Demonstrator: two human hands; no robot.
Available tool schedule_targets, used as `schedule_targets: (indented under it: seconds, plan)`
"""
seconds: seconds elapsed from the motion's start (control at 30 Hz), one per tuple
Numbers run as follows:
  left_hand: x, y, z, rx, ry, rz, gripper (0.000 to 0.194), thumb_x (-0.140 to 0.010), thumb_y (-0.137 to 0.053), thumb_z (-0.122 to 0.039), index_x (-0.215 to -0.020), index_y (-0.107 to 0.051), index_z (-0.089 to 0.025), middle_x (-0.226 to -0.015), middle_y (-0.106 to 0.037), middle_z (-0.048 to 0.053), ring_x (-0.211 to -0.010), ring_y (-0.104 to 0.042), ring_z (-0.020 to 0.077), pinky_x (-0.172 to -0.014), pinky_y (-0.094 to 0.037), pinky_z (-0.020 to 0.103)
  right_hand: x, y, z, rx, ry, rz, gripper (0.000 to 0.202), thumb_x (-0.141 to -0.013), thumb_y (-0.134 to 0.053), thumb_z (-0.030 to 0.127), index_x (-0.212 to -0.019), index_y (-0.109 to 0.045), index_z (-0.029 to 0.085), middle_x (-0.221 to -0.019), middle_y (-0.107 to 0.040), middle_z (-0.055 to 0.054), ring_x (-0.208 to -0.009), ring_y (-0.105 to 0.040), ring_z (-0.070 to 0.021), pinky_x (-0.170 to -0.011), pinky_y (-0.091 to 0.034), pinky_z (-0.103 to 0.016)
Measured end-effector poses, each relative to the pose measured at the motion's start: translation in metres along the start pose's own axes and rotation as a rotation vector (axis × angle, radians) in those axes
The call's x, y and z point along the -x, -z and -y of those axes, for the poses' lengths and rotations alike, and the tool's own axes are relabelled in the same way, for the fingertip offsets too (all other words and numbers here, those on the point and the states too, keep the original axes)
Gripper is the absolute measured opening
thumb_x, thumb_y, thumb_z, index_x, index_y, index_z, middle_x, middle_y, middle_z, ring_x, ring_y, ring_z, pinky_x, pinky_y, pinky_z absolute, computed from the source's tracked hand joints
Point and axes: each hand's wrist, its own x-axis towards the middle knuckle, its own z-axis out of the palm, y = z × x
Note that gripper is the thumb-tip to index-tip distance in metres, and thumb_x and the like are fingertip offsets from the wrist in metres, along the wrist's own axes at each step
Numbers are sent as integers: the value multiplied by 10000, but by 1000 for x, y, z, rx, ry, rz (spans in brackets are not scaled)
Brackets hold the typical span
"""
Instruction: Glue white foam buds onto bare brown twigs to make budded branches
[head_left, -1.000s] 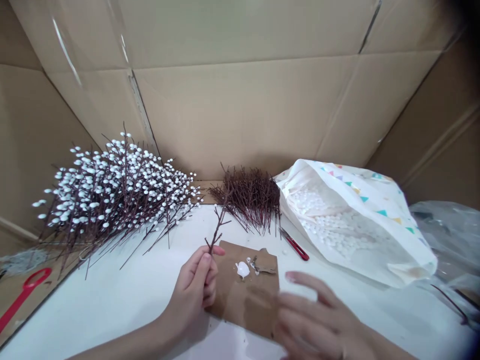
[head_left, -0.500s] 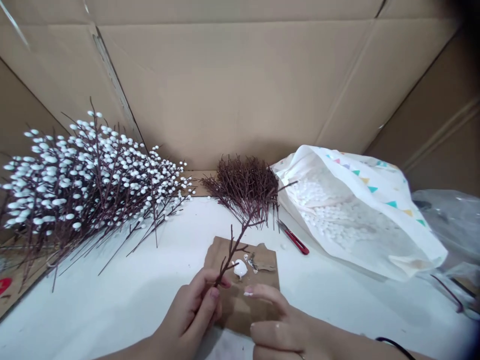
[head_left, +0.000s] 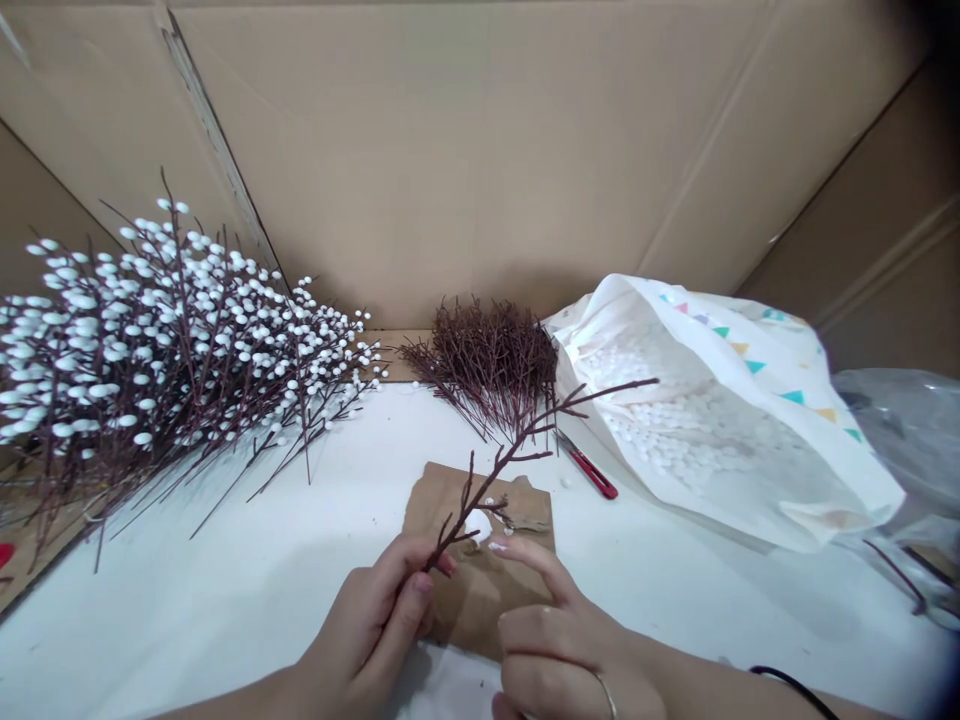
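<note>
The left hand is closed on the lower end of a dark-brown, rough-surfaced branching twig, pinched between thumb and fingers. The twig slants up and to the right, above a flat piece of brown cardboard; its side shoots are bare.

The right hand has its index finger extended and the other fingers curled; whether anything lies inside the curl cannot be told. White matter coats the index fingertip, which is just beside a glossy white blob of paste on the cardboard — contact cannot be confirmed. A ring and a dark wrist cord are noted on this side.

Beyond the cardboard lies a dense heap of bare brown twigs. To its right, a red-handled cutter rests on the white tabletop, near an open white bag with coloured triangles containing small white pellets. At far left stands a large bundle of white-tipped brown twigs. Brown cardboard panels form the backdrop.
</note>
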Motion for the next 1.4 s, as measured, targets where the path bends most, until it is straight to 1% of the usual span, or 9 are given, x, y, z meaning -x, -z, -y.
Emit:
schedule_targets:
  seconds: [0.17, 0.3, 0.43, 0.53, 0.63, 0.77, 0.97, 1.13, 1.4]
  plan:
    - [-1, 3, 2, -39, 14, -18, 248, -947, -397, -383, -1043, -609, -296, -547, -414, -34, -478, -355, 151, -471, -273, 253, -15, 3, -1, 26, 22, -86, 276, -858, -469, 29, -622, -520, 163, -583, -470, 63, -573, -541, -65, -1132, -333, -436]
    - [-2, 3, 3, -54, -24, -7, 248, -948, -384, -372, -1048, -602, -310, -560, -430, -27, -475, -371, 161, -465, -291, 258, -10, -1, 1, 61, -8, -105, 288, -897, -441, 48, -654, -542, 165, -582, -500, 66, -548, -532, -53, -1134, -345, -419]
    - [-3, 4, 5, -62, -124, 22, 232, -968, -345, -295, -1055, -559, -320, -558, -430, -42, -453, -372, 140, -452, -287, 241, 11, -6, 1, 83, -80, 53, 324, -979, -357, 160, -766, -598, 203, -577, -546, 83, -564, -552, -66, -1181, -254, -431]
    - [-3, 4, 7, -75, -160, 51, 238, -976, -321, -276, -1073, -531, -328, -555, -415, -52, -444, -361, 133, -446, -283, 233, 24, -9, -2, 134, -104, 146, 179, -912, -501, 150, -851, -633, 254, -548, -540, 102, -597, -576, -76, -1166, -296, -327]
    - [-4, 5, 7, -97, -169, 48, 237, -978, -315, -281, -1060, -532, -328, -570, -436, -47, -458, -388, 138, -465, -314, 232, 26, -10, -2, 165, -129, 173, 210, -838, -571, 59, -877, -645, 251, -559, -549, 101, -579, -565, -68, -1125, -350, -248]
    - [-5, 4, 7, -102, -191, 46, 239, -980, -305, -269, -1072, -516, -334, -582, -437, -50, -462, -386, 137, -463, -313, 227, 18, -4, 3, 171, -109, 205, 179, -879, -535, 99, -787, -608, 236, -631, -589, 81, -609, -576, -85, -1154, -329, -385]
    - [-4, 5, 6, -143, -194, 59, 223, -983, -305, -247, -1065, -504, -306, -599, -433, -52, -471, -381, 124, -460, -308, 214, 13, -3, 5, 98, -58, 60, 305, -919, -444, 114, -640, -512, 215, -558, -514, 86, -616, -567, -99, -1147, -314, -497]
    - [-5, 4, 6, -144, -250, 67, 203, -988, -298, -221, -1074, -472, -281, -576, -384, -75, -445, -356, 104, -431, -284, 188, 1, -4, 6, 81, -72, -8, 442, -1004, -243, 123, -661, -515, 182, -543, -513, 70, -638, -582, -78, -1160, -310, -445]
    - [-5, 5, 5, -189, -287, 51, 236, -989, -301, -188, -1136, -445, -302, -600, -393, -81, -462, -367, 97, -442, -291, 178, -9, -3, 4, 74, -53, -39, 299, -977, -394, 112, -745, -575, 162, -586, -583, 68, -629, -585, -77, -1153, -321, -419]
